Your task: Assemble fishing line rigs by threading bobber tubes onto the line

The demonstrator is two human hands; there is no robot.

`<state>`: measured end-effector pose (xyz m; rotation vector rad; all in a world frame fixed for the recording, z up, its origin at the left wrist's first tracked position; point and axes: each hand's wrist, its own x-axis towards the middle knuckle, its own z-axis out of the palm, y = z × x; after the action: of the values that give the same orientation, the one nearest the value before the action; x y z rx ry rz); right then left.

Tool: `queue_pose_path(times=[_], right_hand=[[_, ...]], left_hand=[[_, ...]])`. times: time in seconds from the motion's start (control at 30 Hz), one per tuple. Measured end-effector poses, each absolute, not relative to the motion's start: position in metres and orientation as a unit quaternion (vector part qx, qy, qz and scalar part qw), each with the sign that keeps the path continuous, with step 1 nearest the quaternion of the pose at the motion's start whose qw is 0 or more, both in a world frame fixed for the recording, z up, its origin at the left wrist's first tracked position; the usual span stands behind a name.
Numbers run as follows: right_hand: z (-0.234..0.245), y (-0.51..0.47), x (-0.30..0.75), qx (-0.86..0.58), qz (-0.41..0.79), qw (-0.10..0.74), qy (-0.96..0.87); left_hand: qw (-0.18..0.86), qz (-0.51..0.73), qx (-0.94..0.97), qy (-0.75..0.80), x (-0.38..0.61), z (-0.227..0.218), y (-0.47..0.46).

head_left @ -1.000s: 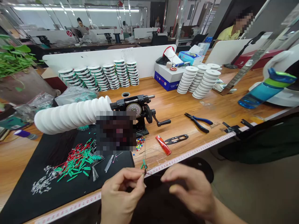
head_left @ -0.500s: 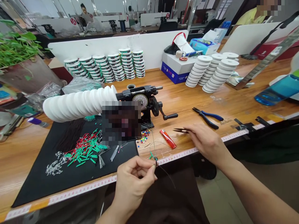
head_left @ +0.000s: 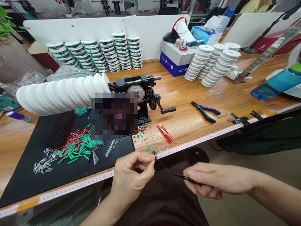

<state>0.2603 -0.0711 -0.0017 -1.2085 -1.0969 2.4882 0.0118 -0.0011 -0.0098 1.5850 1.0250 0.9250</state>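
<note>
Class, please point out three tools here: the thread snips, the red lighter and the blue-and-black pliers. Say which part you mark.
Thread snips (head_left: 180, 176): head view, on the blades.
Red lighter (head_left: 165, 134): head view, mid-body.
Blue-and-black pliers (head_left: 200, 107): head view, near the pivot.

hands, two; snips, one; lighter, one; pliers, one; winder, one; labelled spool stacks, six; plain spool stacks, four.

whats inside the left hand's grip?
Left hand pinches a dark bit; a thin thread trails rightward from there. The part between the fingertips is covered.
</note>
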Motion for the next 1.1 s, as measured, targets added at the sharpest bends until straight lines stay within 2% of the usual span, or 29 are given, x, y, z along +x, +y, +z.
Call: queue_pose_path(times=[0.23, 0.47, 0.63, 0.73, 0.83, 0.9, 1.0, 1.1], right_hand=[[0.002, -0.060, 0.253, -0.399, 0.831, 0.039, -0.386], [0.013, -0.054, 0.242, -0.437, 0.773, -0.014, -0.460], [0.030, -0.055, 0.240, -0.432, 0.712, -0.016, -0.553], [0.025, -0.046, 0.261, -0.522, 0.548, 0.043, -0.652], [0.000, -0.029, 0.296, -0.643, 0.271, 0.122, -0.706], [-0.019, -0.017, 0.315, -0.656, 0.114, 0.121, -0.736], [-0.034, -0.007, 0.322, -0.631, -0.057, 0.082, -0.769], [-0.028, -0.008, 0.301, -0.630, -0.132, 0.091, -0.760]], left_hand=[[0.505, 0.373, 0.658, 0.416, 0.010, -0.010, 0.000], [0.510, 0.365, 0.658, 0.417, 0.008, -0.010, 0.001], [0.509, 0.363, 0.657, 0.422, 0.004, -0.014, 0.001], [0.507, 0.366, 0.656, 0.422, 0.001, -0.015, 0.002], [0.511, 0.371, 0.650, 0.423, 0.001, -0.014, 0.002], [0.516, 0.372, 0.645, 0.424, 0.001, -0.013, 0.001], [0.520, 0.375, 0.638, 0.426, 0.002, -0.010, 0.000], [0.511, 0.386, 0.641, 0.424, 0.002, -0.009, -0.002]])
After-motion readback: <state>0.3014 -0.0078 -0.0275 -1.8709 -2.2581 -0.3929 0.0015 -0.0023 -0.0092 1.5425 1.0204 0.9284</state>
